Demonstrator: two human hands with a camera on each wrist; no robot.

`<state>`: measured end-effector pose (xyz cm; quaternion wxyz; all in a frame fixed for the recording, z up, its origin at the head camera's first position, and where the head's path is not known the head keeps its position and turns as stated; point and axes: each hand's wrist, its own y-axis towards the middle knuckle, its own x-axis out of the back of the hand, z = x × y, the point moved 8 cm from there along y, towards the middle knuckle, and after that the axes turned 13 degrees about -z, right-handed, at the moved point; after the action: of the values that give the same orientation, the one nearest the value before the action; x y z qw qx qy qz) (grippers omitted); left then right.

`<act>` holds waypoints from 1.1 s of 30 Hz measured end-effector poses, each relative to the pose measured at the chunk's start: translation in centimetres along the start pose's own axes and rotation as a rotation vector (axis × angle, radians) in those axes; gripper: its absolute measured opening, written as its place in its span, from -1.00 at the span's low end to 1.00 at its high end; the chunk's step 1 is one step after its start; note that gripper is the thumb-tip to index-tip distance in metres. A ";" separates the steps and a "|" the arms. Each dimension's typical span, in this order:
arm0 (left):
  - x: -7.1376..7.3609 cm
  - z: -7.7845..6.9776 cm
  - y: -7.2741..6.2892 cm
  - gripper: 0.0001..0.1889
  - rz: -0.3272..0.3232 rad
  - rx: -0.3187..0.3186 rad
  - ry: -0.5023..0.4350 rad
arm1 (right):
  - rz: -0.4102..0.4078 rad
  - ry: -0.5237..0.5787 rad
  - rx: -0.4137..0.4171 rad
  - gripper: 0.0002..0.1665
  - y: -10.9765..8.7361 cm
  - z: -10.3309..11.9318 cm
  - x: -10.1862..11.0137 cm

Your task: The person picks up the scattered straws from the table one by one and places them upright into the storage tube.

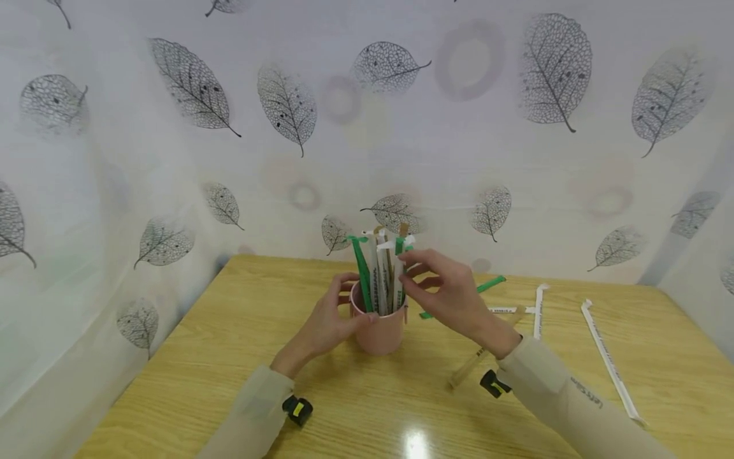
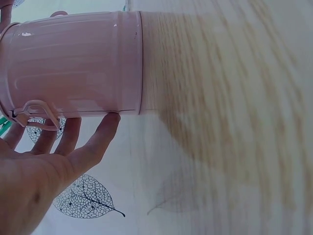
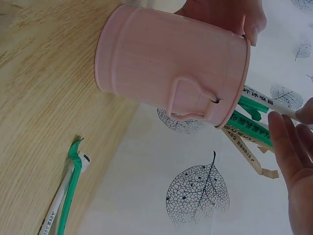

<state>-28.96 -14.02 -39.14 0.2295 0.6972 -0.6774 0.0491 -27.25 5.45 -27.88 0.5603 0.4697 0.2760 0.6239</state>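
A small pink metal bucket (image 1: pixel 381 334) with wire side handles stands upright on the table. Paper-wrapped straws in green, white and brown lean inside it, their tops above the rim. My left hand (image 1: pixel 329 319) grips the bucket from the left, thumb at the front rim and fingers around the far side; in the left wrist view its fingers (image 2: pixel 102 134) lie along the wall. At the bucket's right rim, my right hand (image 1: pixel 441 287) pinches a white wrapped straw (image 3: pixel 271 99) that stands partly in the bucket, beside a green straw (image 3: pixel 252 128).
On the wooden table (image 1: pixel 229 382), right of the bucket, lie loose wrapped straws: a green straw (image 1: pixel 491 284), a brown straw (image 1: pixel 467 370) under my right wrist, and a white straw (image 1: pixel 610 363) farther right. A leaf-printed cloth (image 1: pixel 367 146) hangs behind the table.
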 end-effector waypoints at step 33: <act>0.0 0.0 -0.1 -0.16 0.018 -0.023 0.018 | -0.003 -0.681 -0.390 -0.75 -5.3 -9.6 17.7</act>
<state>-28.85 -14.00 -39.17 0.2433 0.6878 -0.6821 0.0495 -32.26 25.28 -31.47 0.6997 0.5340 -0.0489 0.4721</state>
